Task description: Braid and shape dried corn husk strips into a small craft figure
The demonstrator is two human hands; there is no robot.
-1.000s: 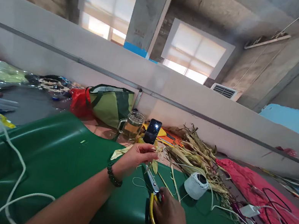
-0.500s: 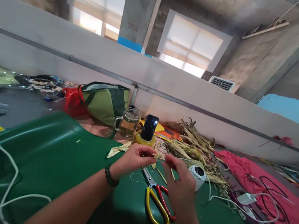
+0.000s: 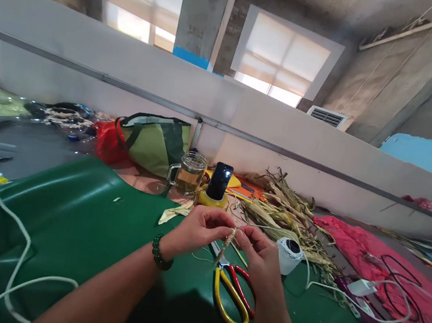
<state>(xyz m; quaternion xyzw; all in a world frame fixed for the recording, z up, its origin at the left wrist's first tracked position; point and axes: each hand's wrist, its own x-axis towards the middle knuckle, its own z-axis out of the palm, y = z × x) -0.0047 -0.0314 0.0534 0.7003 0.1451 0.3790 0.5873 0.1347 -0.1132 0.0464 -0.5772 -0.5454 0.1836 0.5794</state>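
Between my two hands hangs a small braided strip of pale dried husk (image 3: 229, 240), its lower end pointing down toward the scissors. My left hand (image 3: 204, 230), with a dark green bead bracelet (image 3: 160, 252) at the wrist, pinches its top from the left. From the right, my right hand (image 3: 261, 251) pinches the same top end; the fingertips of both hands almost meet. Below them lie scissors (image 3: 231, 298) with one yellow and one red handle, blades partly hidden behind the strip. A loose pale husk piece (image 3: 174, 212) rests beyond my left hand.
A green mat (image 3: 102, 236) covers the table. Behind stand a glass mug (image 3: 191, 173) of liquid and a phone (image 3: 220, 180) on a yellow holder. Dried corn husks (image 3: 282, 212), a white spool-like container (image 3: 288, 256), pink cloth (image 3: 380, 274) and white cables (image 3: 23, 244) lie around.
My right hand has come in to the left and its fingers have closed on the strip's top beside my left hand. The braided strip now hangs downward in plain view.
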